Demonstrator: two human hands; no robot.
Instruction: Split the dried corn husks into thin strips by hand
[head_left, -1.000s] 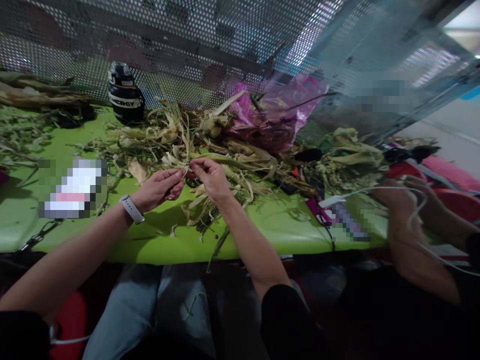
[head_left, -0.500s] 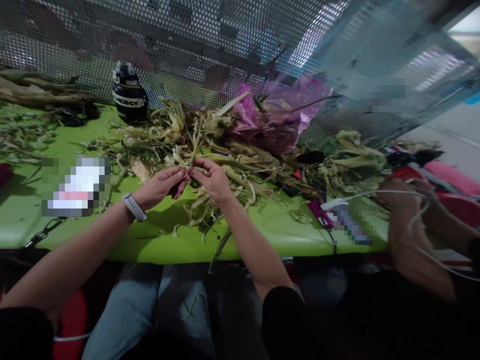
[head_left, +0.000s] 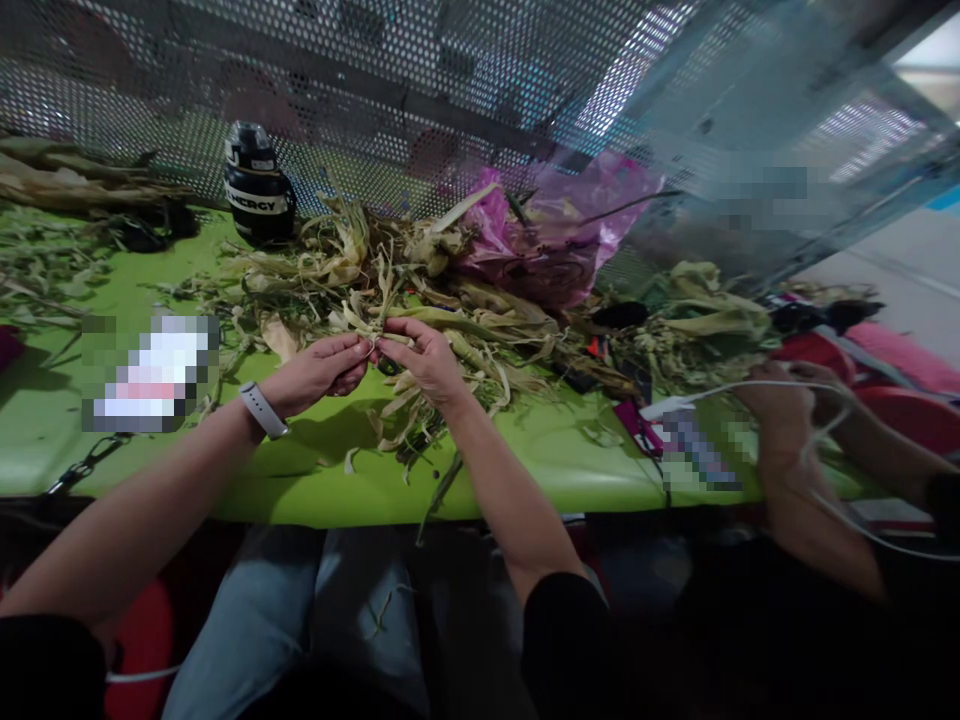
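Note:
Pale strips of dried corn husk (head_left: 365, 316) rise in a small bundle between my two hands, over the near edge of a husk pile. My left hand (head_left: 321, 374), below a light watch band (head_left: 264, 410), pinches the base of the bundle from the left. From the right, the thumb and fingers of my right hand (head_left: 426, 364) close on the same strips. The fingertips almost meet, so the exact spot they grip is partly hidden. More loose husks (head_left: 480, 350) lie beyond and beside my right wrist.
A black bottle (head_left: 259, 195) and a pink plastic bag (head_left: 540, 250) stand behind the husks on the green tabletop (head_left: 300, 490). Blurred-out phone-like items lie left and right. At the right, another person's hands (head_left: 784, 392) are near a white cable (head_left: 750, 384).
My left wrist has shifted slightly left, while both hands stay on the husk strips. The other person's hands and forearms at the right have moved a little left.

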